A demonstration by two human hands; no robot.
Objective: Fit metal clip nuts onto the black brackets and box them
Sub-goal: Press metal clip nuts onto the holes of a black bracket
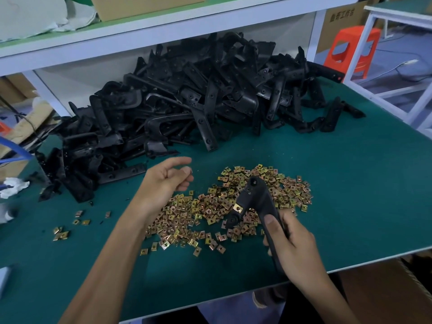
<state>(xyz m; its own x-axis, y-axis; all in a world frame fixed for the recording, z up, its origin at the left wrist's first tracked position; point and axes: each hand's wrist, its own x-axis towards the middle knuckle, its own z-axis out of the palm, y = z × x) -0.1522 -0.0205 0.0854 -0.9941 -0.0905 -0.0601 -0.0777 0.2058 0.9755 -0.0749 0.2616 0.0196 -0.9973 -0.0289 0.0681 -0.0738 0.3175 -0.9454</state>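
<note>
Green worktop (350,183) spreads under the fingers (180,161). Up beyond them runs a white shelf (163,31), with a cardboard box (145,5) sitting on top. Far off to their right stands an orange stool (357,33), right behind a white frame (402,15). Away to their left, a crumpled white rag (14,185) lies at the worktop's edge.

Two hands: left hand (168,181), right hand (292,242). One held bracket (254,197) carries one fitted nut (238,208). Too many to count: bracket pile (187,101) at twelve o'clock, nut heap (187,211) at six. One stool (353,50) at two.
</note>
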